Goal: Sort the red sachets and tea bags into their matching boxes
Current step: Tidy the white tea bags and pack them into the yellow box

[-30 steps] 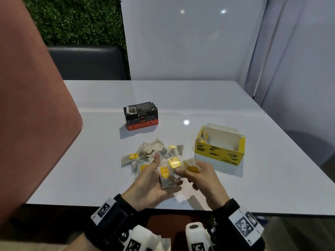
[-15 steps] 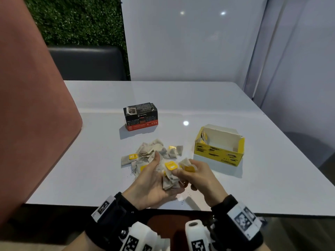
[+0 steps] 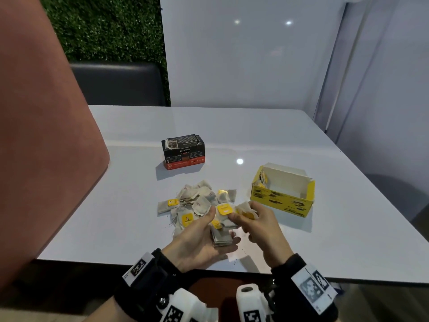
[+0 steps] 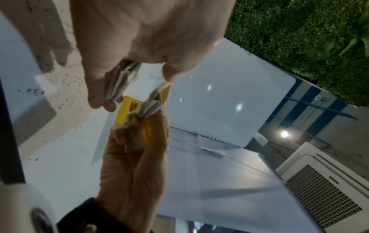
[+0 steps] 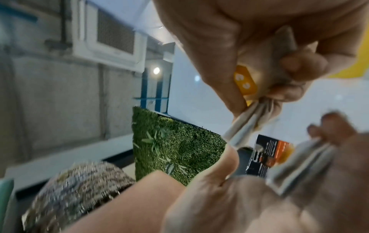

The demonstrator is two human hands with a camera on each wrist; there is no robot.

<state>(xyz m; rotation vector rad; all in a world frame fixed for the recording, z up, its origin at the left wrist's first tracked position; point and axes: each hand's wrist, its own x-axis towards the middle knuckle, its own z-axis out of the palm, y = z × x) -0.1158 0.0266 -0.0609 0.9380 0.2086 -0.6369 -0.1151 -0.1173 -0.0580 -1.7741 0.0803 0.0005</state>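
Our left hand (image 3: 197, 238) cups a stack of tea bags (image 3: 221, 237) above the desk's (image 3: 348, 228) near edge; our right hand (image 3: 262, 228) pinches another bunch. The yellow box (image 3: 282, 201) lies just beyond the right grip, nearer that hand.

Pale tea bags (image 3: 197, 201) with yellow tags lie heaped mid-counter. Far behind stands a closed black-and-red box (image 3: 183, 154); to the right, an open yellow box (image 3: 282, 201) holds a few bags.

white table top (image 3: 290, 140): smooth, glossy
open yellow box (image 3: 281, 201): matt card
grey-white tea bags (image 3: 197, 201): thin crinkled paper, yellow paper tags
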